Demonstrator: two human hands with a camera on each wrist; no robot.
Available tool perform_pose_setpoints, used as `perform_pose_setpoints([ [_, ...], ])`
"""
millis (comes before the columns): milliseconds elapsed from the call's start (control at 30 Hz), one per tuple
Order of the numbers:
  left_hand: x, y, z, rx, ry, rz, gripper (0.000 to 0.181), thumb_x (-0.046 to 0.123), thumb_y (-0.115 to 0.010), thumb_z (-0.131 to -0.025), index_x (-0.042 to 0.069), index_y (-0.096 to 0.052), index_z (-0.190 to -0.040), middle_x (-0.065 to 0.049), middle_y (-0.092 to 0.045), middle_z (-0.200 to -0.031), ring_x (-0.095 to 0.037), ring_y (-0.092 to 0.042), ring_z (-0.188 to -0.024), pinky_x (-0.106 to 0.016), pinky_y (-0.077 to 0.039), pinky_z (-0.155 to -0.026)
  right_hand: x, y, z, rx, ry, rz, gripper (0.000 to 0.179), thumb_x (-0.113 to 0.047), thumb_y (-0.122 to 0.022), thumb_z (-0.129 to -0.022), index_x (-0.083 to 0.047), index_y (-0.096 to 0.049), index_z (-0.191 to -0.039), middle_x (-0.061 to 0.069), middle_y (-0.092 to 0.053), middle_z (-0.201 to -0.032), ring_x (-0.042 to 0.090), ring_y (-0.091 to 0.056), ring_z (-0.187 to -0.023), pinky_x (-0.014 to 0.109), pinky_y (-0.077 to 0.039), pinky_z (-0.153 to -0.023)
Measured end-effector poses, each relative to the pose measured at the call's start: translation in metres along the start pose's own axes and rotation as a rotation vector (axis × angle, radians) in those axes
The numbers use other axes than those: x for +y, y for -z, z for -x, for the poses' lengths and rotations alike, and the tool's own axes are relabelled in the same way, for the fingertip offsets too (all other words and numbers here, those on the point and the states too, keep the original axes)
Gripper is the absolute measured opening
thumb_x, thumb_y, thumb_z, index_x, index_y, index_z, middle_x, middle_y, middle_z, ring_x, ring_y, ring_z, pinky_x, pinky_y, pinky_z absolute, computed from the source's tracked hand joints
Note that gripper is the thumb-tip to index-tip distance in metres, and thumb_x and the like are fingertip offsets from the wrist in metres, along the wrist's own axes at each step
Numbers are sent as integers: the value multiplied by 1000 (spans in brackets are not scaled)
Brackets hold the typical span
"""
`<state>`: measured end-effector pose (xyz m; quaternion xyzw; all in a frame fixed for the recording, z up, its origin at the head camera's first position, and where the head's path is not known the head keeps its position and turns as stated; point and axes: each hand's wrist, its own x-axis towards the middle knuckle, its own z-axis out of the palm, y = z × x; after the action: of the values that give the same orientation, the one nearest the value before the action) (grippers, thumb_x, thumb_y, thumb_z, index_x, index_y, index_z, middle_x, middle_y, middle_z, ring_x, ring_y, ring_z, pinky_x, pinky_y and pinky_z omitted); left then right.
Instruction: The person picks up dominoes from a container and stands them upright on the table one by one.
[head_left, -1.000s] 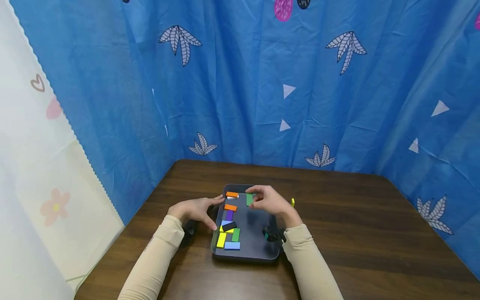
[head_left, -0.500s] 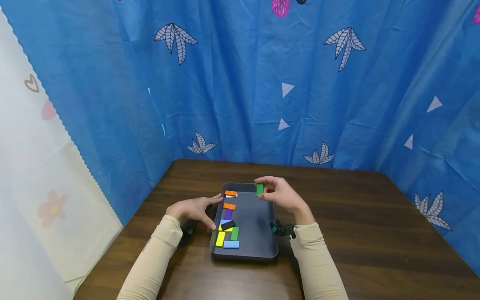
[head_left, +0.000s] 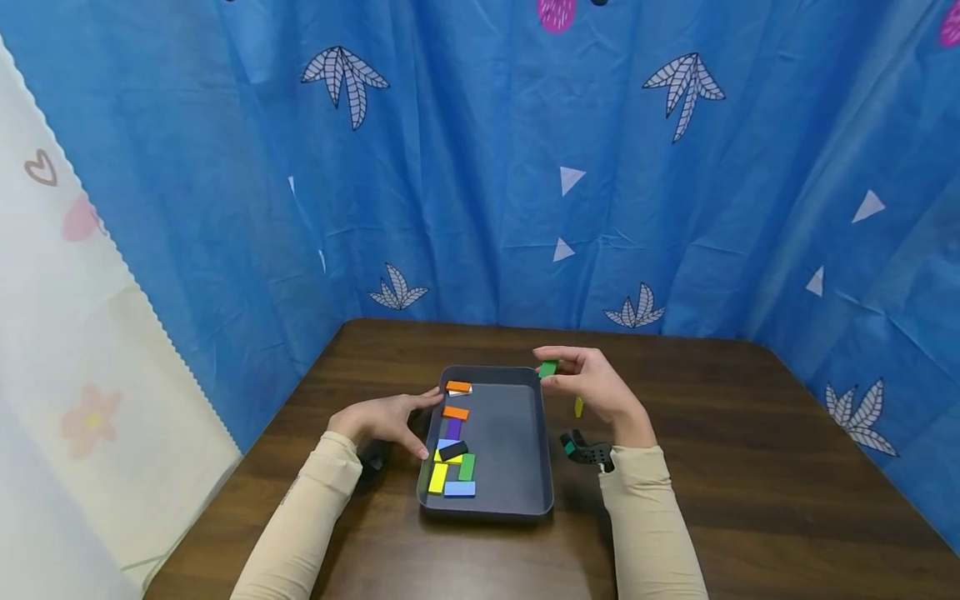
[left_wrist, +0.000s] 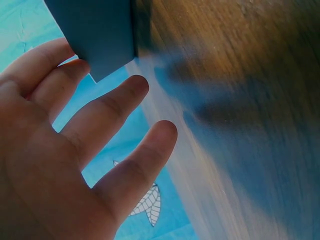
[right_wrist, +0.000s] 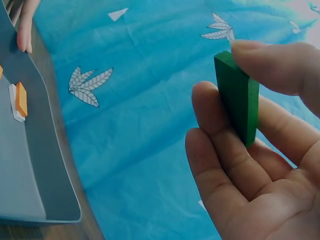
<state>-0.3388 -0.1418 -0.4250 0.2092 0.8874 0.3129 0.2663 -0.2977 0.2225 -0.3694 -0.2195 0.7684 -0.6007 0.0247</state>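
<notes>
Beyond the far right corner of the grey tray, my right hand pinches a green domino-like block between thumb and fingers, off the table. My left hand lies along the tray's left side, fingers extended; in the left wrist view some fingertips touch the tray's outer wall. Several coloured blocks lie along the left of the tray, among them an orange block, a purple block, a black block resting on others, and another green block.
A small yellow block stands on the brown wooden table, right of the tray and partly behind my right hand. A blue patterned curtain borders the back, with a white one at the left.
Carrying the green block, my right hand has moved right from above the tray to past its far right corner. The yellow block beside it shows again. My left hand stays by the tray.
</notes>
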Motion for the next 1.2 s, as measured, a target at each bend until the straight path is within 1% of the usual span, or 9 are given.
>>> perform_pose_setpoints([
  [100,0,1,1,2,-12,0,114,38,-91,-69,30,-24,-160,-4,-12,-170,-38,-18,-153,-65,-25,-118,0,4,1,34,-1,-5,48,-5,-72,-91,3,-59,-136,5,-72,-94,9,-71,-86,30,-61,-84],
  [200,-1,0,1,4,-17,8,113,36,-91,-70,29,-24,-160,-3,-12,-170,-37,-18,-154,-64,-24,-119,0,7,2,59,8,-34,48,-5,-73,-90,3,-58,-134,-4,-71,-99,8,-69,-84,27,-61,-82],
  [333,0,-1,0,11,-14,8,112,34,-91,-70,29,-24,-160,-4,-12,-170,-37,-18,-153,-65,-24,-119,1,12,4,110,53,-74,36,-2,-74,-88,3,-62,-122,-9,-68,-115,6,-67,-86,24,-60,-81],
  [467,0,-2,0,17,-9,12,112,34,-91,-70,30,-25,-160,-4,-12,-170,-37,-19,-153,-65,-25,-118,3,17,7,167,90,-79,19,-2,-74,-88,-9,-72,-106,-10,-66,-121,6,-68,-92,21,-59,-80],
  [633,0,-3,-1,16,-4,12,113,36,-91,-69,30,-25,-160,-4,-12,-170,-37,-19,-153,-65,-25,-118,7,24,12,199,112,-120,23,-1,-73,-89,-20,-75,-101,-12,-68,-115,7,-67,-91,20,-58,-79],
  [867,1,-5,-1,16,6,3,114,38,-91,-68,31,-25,-160,-5,-13,-170,-38,-19,-153,-67,-24,-118,12,36,20,133,194,-194,22,-5,-60,-99,-8,-70,-118,-5,-67,-110,3,-64,-92,15,-55,-86],
  [933,2,-5,-1,16,10,5,113,38,-91,-68,31,-25,-160,-5,-13,-170,-38,-19,-153,-67,-24,-118,13,39,21,131,216,-248,24,-3,-57,-100,-6,-67,-122,-3,-68,-111,4,-65,-94,16,-55,-88],
  [1100,2,-4,-1,17,16,5,113,38,-91,-69,32,-24,-160,-4,-13,-170,-38,-18,-153,-67,-24,-118,14,43,23,205,240,-382,21,4,-59,-97,-2,-61,-117,-1,-71,-107,8,-68,-95,18,-56,-88],
  [1200,2,-5,-1,18,14,10,112,36,-91,-70,31,-24,-160,-4,-12,-170,-38,-18,-153,-67,-24,-118,15,44,23,238,232,-395,19,4,-60,-96,4,-60,-115,-1,-74,-105,7,-69,-97,18,-56,-89],
])
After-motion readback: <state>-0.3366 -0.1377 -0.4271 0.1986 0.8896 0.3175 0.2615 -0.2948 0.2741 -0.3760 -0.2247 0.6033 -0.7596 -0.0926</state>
